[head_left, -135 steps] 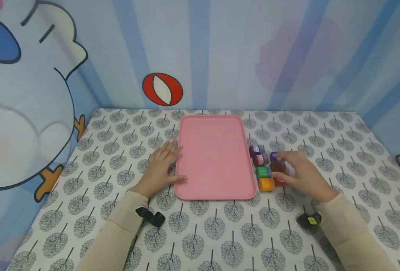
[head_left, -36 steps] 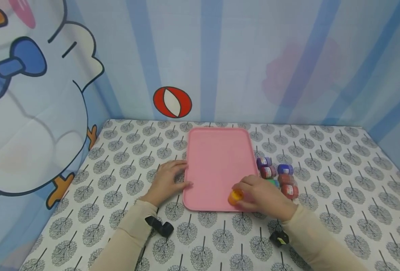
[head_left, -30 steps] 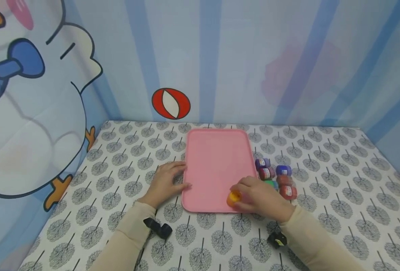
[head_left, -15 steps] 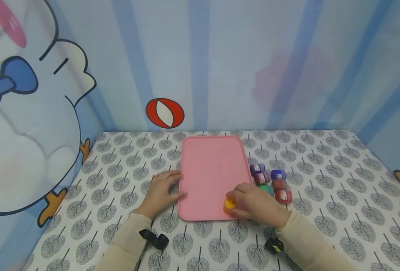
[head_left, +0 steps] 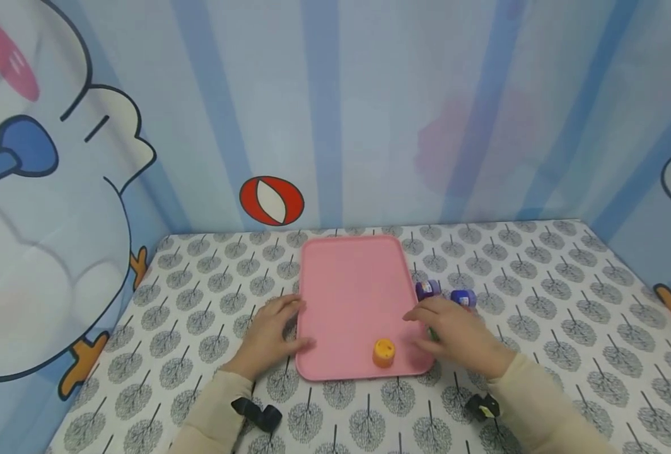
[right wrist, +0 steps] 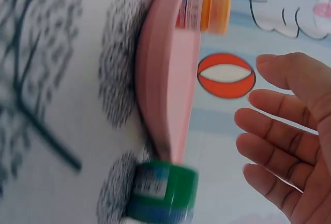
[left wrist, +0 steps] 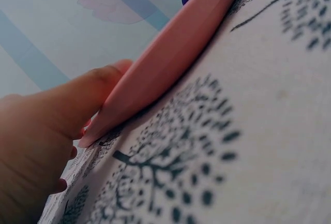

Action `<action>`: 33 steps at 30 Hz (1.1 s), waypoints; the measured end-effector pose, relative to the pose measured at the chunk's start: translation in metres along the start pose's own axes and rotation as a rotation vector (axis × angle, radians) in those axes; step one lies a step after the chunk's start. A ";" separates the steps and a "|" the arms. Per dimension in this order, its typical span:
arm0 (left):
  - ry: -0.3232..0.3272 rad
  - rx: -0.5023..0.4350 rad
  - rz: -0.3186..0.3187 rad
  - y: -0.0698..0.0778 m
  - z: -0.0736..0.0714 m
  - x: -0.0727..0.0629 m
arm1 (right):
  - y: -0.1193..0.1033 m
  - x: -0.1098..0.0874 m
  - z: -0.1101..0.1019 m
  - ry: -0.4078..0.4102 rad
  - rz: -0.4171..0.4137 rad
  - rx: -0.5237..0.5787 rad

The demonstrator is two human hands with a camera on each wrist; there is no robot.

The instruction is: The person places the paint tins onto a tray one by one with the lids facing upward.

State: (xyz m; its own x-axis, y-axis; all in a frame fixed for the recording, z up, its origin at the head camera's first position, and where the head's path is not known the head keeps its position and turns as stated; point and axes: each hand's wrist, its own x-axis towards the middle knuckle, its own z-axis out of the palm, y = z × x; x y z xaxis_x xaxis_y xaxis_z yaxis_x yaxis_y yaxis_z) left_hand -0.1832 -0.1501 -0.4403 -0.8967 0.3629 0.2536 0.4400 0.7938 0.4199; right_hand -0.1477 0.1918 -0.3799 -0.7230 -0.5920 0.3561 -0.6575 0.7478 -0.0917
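Note:
A small orange jar stands upright on the pink tray, near its front right corner. Its label shows in the right wrist view, where the orange jar rises behind the tray's rim. My right hand hovers just right of it, over the tray's right edge, fingers spread and holding nothing. Along the tray's left edge rests my left hand; in the left wrist view its thumb touches the rim. A green jar lies beside the tray, mostly covered by my right hand in the head view.
Right of the tray lie a purple jar and a blue jar; the other jars there are hidden behind my right hand. A tree-patterned cloth covers the table. A printed curtain stands behind and at both sides.
My right hand went from the jars to the tray with the orange jar, let go of it there, and moved back right. The left hand stayed at the tray's edge.

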 end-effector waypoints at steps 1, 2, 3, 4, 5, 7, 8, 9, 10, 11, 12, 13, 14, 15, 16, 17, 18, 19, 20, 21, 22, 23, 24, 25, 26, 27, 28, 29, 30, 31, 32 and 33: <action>0.000 -0.002 -0.003 0.000 0.000 0.000 | 0.003 -0.001 -0.001 0.006 0.014 0.008; 0.000 -0.003 -0.006 0.001 0.000 0.000 | 0.005 -0.002 -0.001 0.009 0.026 0.016; 0.000 -0.006 -0.010 0.001 0.000 0.000 | 0.008 -0.003 -0.002 0.011 0.036 0.025; -0.002 -0.005 -0.014 0.001 0.000 0.000 | 0.010 -0.004 -0.001 0.011 0.048 0.031; -0.005 -0.006 -0.019 0.001 0.000 -0.001 | 0.012 -0.004 -0.001 0.009 0.056 0.037; -0.007 -0.004 -0.025 0.002 0.000 -0.001 | 0.016 -0.006 -0.002 0.006 0.072 0.047; -0.009 -0.002 -0.026 0.002 0.000 -0.001 | 0.018 -0.007 -0.002 0.004 0.080 0.053; -0.010 -0.002 -0.027 0.002 -0.001 -0.001 | 0.020 -0.008 -0.002 0.002 0.084 0.056; -0.009 -0.001 -0.027 0.002 -0.001 -0.001 | 0.022 -0.008 -0.003 -0.002 0.092 0.062; -0.008 0.000 -0.028 0.002 -0.001 -0.001 | 0.023 -0.009 -0.003 -0.005 0.095 0.068; -0.007 0.001 -0.030 0.002 -0.001 -0.001 | 0.025 -0.010 -0.004 -0.010 0.098 0.071; -0.006 0.004 -0.030 0.003 -0.001 -0.001 | 0.027 -0.010 -0.005 -0.013 0.103 0.077; -0.004 0.006 -0.029 0.003 -0.001 -0.001 | 0.029 -0.011 -0.005 -0.016 0.106 0.077; -0.001 0.008 -0.029 0.002 -0.001 -0.001 | 0.031 -0.012 -0.006 -0.019 0.108 0.082; 0.001 0.010 -0.030 0.002 -0.001 0.000 | 0.033 -0.013 -0.007 -0.022 0.114 0.084; 0.001 0.012 -0.030 0.002 -0.001 0.000 | 0.035 -0.014 -0.007 -0.023 0.115 0.081; 0.002 0.013 -0.030 0.001 -0.001 0.000 | 0.037 -0.015 -0.008 -0.024 0.118 0.081; 0.004 0.012 -0.031 0.001 -0.001 0.000 | 0.039 -0.016 -0.008 -0.028 0.123 0.079; 0.004 0.008 -0.031 0.001 -0.001 0.000 | 0.041 -0.017 -0.009 -0.032 0.126 0.076; 0.006 0.006 -0.033 0.001 -0.001 0.000 | 0.042 -0.018 -0.009 -0.038 0.131 0.075; 0.006 0.005 -0.034 0.001 -0.001 -0.001 | 0.043 -0.019 -0.010 -0.044 0.137 0.070; 0.007 0.004 -0.035 0.001 -0.001 -0.001 | 0.044 -0.019 -0.010 -0.051 0.140 0.063; 0.007 0.004 -0.037 0.000 -0.001 -0.001 | 0.044 -0.020 -0.011 -0.057 0.145 0.059; 0.008 0.006 -0.037 0.000 -0.001 0.000 | 0.045 -0.020 -0.011 -0.064 0.151 0.054; 0.007 0.007 -0.038 0.000 -0.001 0.000 | 0.045 -0.021 -0.012 -0.070 0.154 0.050; 0.006 0.007 -0.040 0.000 0.000 0.000 | 0.045 -0.021 -0.012 -0.072 0.154 0.041; 0.005 0.007 -0.039 0.000 0.000 0.000 | 0.046 -0.021 -0.012 -0.074 0.153 0.033; 0.003 0.007 -0.039 0.000 0.000 0.000 | 0.046 -0.022 -0.012 -0.073 0.149 0.022; 0.003 0.006 -0.038 0.000 0.000 0.000 | 0.046 -0.022 -0.012 -0.072 0.147 0.017; 0.003 0.004 -0.038 0.001 0.000 0.000 | 0.047 -0.023 -0.013 -0.071 0.144 0.009; 0.002 0.002 -0.040 0.001 0.000 0.000 | 0.047 -0.023 -0.013 -0.070 0.140 0.001; 0.005 0.001 -0.038 0.001 0.000 0.000 | 0.047 -0.024 -0.013 -0.070 0.136 -0.007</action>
State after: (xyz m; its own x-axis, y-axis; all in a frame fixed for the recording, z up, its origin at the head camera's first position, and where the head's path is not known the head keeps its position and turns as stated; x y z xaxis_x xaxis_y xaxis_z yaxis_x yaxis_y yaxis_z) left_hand -0.1826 -0.1492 -0.4402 -0.9123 0.3303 0.2420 0.4059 0.8072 0.4285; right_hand -0.1585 0.2448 -0.3807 -0.8183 -0.5047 0.2751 -0.5514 0.8244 -0.1280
